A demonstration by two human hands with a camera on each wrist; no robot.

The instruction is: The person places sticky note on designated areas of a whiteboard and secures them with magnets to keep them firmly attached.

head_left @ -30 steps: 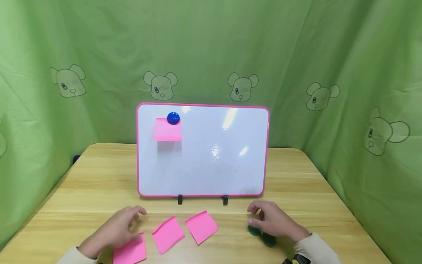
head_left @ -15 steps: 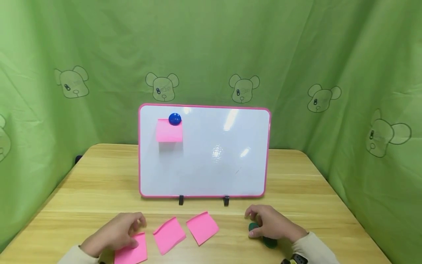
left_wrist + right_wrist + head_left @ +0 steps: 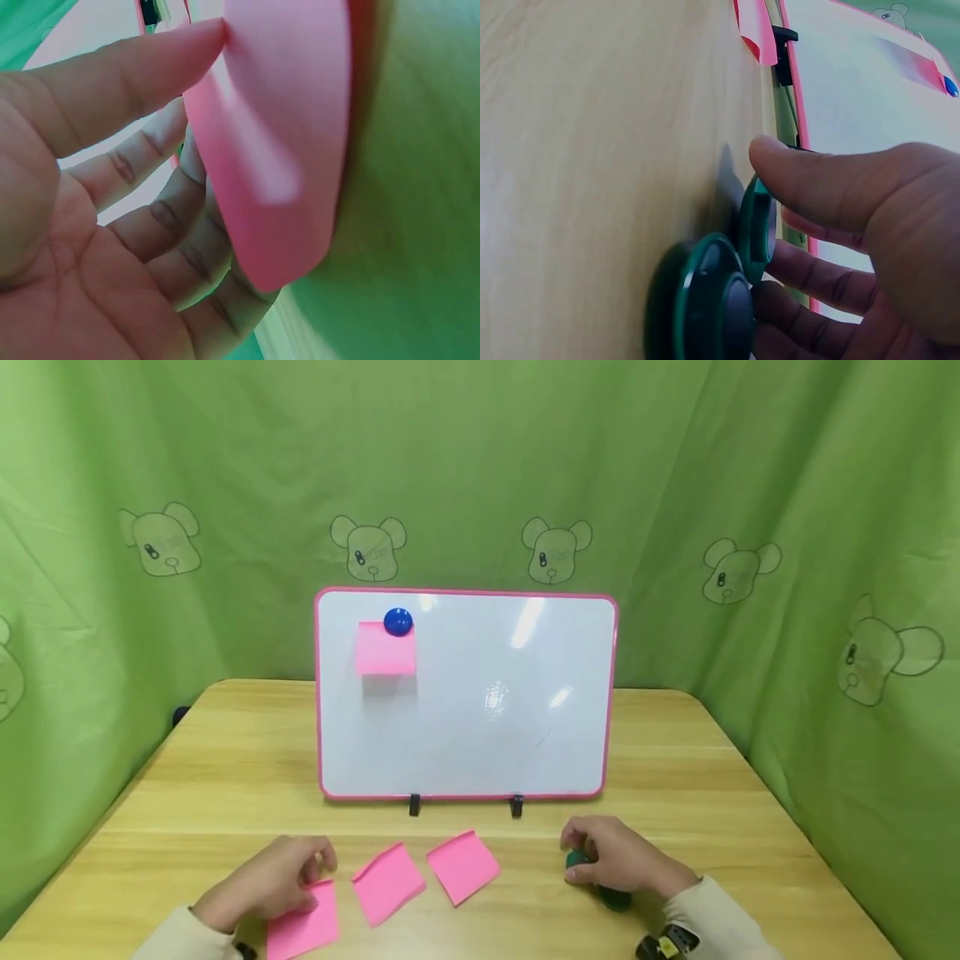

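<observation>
At the lower left in the head view, my left hand (image 3: 277, 878) pinches the edge of a pink sticky note (image 3: 303, 931). The left wrist view shows the thumb against the face of this note (image 3: 277, 135), which bows upward, with the other fingers behind its edge. On the right side of the table, my right hand (image 3: 621, 853) holds a round green magnet (image 3: 756, 225) between thumb and fingers. A second green magnet (image 3: 712, 300) lies beside it, partly under the hand in the head view.
Two more pink sticky notes (image 3: 388, 883) lie between the hands. Behind them stands a pink-framed whiteboard (image 3: 465, 718) on black feet (image 3: 517, 807). A blue magnet (image 3: 398, 622) holds a pink note (image 3: 386, 653) at its upper left. Green curtain (image 3: 465, 443) surrounds the wooden table (image 3: 675, 760).
The left fingers have drawn in toward the thumb at the note's edge. My right thumb and fingers have closed around the nearer-to-board green magnet. The head view has shifted slightly.
</observation>
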